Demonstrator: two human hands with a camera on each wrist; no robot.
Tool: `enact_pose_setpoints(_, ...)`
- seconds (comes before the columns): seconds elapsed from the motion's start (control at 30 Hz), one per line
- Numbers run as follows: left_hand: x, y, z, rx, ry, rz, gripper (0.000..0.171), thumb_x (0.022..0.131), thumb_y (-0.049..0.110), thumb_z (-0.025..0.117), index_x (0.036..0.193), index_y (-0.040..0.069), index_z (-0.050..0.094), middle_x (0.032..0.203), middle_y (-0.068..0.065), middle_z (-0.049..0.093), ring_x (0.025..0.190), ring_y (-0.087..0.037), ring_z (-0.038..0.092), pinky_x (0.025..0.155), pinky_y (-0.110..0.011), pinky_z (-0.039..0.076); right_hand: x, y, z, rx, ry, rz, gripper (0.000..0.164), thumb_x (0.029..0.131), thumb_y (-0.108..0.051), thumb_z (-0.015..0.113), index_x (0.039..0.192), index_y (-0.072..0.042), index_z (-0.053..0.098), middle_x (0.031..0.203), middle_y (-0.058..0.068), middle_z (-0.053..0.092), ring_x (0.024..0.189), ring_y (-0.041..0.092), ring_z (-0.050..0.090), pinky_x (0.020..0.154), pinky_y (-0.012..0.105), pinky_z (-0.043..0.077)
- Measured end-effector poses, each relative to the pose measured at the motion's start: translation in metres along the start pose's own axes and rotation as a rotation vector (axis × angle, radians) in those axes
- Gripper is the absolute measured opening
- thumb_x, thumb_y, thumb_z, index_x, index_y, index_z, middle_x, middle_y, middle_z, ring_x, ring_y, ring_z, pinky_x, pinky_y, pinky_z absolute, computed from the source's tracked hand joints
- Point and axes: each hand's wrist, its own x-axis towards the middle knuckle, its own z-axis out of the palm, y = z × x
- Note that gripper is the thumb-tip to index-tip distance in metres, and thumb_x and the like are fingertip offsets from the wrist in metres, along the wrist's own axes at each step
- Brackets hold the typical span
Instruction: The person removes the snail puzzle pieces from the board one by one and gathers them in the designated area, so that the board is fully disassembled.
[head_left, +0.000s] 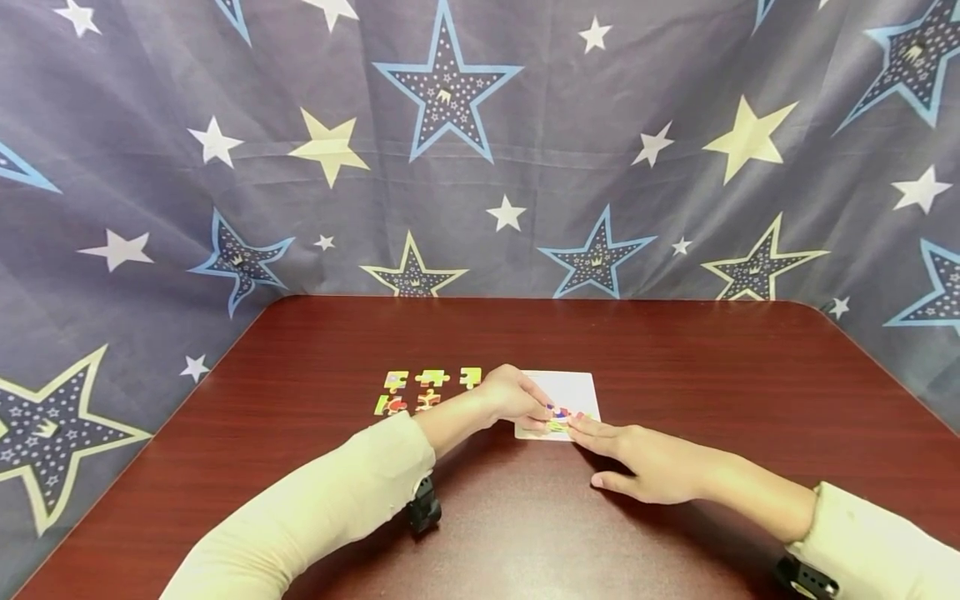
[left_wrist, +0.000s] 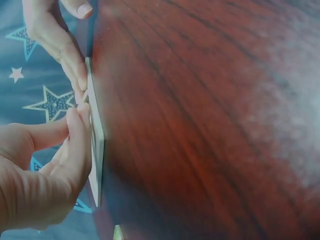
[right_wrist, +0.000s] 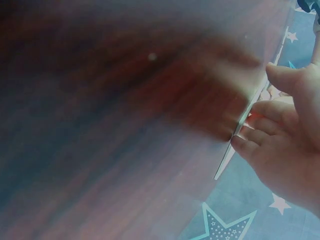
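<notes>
A white board lies on the table, with colourful jigsaw pieces on its front part. Over its left side, my left hand pinches a jigsaw piece between thumb and fingertips, mostly hidden by those fingers. In the left wrist view, a thin edge of it shows near the fingertips of the left hand. My right hand rests its nearly straight fingers on the pieces at the board's right side, thumb held apart. The right wrist view has the right hand with fingertips along the board's edge.
Several loose jigsaw pieces lie in two rows left of the board, partly behind the left forearm. The dark red wooden table reaches back to a grey curtain printed with stars. Each wrist wears a black camera.
</notes>
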Motion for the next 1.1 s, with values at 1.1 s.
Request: enact_pose_setpoints(1.1, -0.048, -0.046, -0.107, -0.097, -0.048, -0.074, 0.026, 0.087, -0.004, 0.063, 0.111, -0.015, 0.063, 0.083, -0.008, 0.069, 0.071, -0.013, 0.070, 0.073, -0.025, 0.058, -0.001, 0.000, -0.001, 0.030, -0.012, 0.009, 0.057, 0.095, -0.026, 0.058, 0.145, -0.005, 0.041, 0.153, 0.018, 0.035, 0.141, 0.032, 0.037, 0.108, 0.048, 0.039)
